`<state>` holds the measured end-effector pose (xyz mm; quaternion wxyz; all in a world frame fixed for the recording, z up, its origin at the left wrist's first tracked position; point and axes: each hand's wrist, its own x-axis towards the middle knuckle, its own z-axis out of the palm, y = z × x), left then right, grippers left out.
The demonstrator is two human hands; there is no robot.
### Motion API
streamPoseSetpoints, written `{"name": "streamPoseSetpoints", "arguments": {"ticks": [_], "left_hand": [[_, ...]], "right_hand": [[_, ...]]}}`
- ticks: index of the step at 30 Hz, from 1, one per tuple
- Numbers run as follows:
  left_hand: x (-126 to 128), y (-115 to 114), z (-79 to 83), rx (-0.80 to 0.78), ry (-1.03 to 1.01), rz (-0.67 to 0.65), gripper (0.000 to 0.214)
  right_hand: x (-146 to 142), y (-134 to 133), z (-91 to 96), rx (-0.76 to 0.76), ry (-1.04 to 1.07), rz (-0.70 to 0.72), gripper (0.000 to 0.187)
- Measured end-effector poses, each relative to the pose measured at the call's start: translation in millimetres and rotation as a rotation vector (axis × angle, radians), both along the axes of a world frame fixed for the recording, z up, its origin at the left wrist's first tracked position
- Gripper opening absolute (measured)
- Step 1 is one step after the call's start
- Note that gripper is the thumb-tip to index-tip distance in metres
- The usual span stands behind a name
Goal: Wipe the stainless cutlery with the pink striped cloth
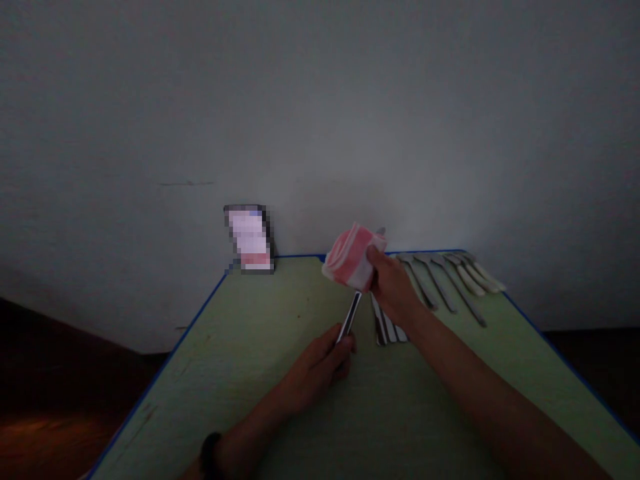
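Observation:
My left hand (325, 360) is closed around the lower end of a slim metal piece of cutlery (350, 315) with a dark stripe along its handle. It tilts up and to the right, into a folded pink and white cloth (353, 257). My right hand (393, 283) grips this cloth, thumb on top, wrapped about the upper part of the cutlery. A small grey tip shows above the cloth; its shape is too unclear to tell spoon, fork or knife. Under my right wrist lie several handles (387, 328) with dark and light stripes, partly hidden by the hand.
Several metal utensils (443, 287) lie in a row at the table's back right, beside some with pale handles (473, 277). A phone with a lit, blurred screen (250, 240) leans at the back left. The green table (250, 333) has a blue edge and meets a grey wall (320, 120).

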<state>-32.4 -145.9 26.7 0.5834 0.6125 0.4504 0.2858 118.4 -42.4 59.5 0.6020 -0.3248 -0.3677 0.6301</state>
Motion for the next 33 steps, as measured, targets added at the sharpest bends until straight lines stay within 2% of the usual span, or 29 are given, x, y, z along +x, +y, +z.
{"name": "streamPoseSetpoints", "arguments": {"ticks": [5, 8, 11, 16, 18, 22, 27, 33], "left_hand": [[0, 1, 1.5, 0.021, 0.026, -0.011, 0.032], [0, 1, 2.4, 0.026, 0.061, -0.014, 0.032], [-1, 1, 2.5, 0.043, 0.102, -0.044, 0.032], [-4, 1, -1.6, 0.017, 0.082, -0.070, 0.032], [-4, 1, -3.3, 0.009, 0.055, -0.063, 0.031], [-4, 2, -3.9, 0.004, 0.051, -0.053, 0.031], [-3, 1, -1.5, 0.010, 0.076, -0.054, 0.032], [-2, 0, -0.5, 0.022, 0.088, -0.059, 0.032]], "right_hand": [[-1, 1, -4.0, -0.022, -0.042, -0.024, 0.027], [3, 5, 2.0, -0.049, 0.045, -0.067, 0.024], [9, 7, 15.5, -0.043, 0.198, -0.131, 0.017], [15, 1, 34.4, 0.032, 0.368, 0.009, 0.029], [14, 2, 32.1, 0.001, 0.369, -0.009, 0.028], [10, 10, 16.8, -0.038, 0.272, -0.143, 0.017], [10, 13, 6.7, 0.005, 0.170, -0.132, 0.021], [11, 12, 6.5, -0.018, 0.210, -0.142, 0.019]]}}
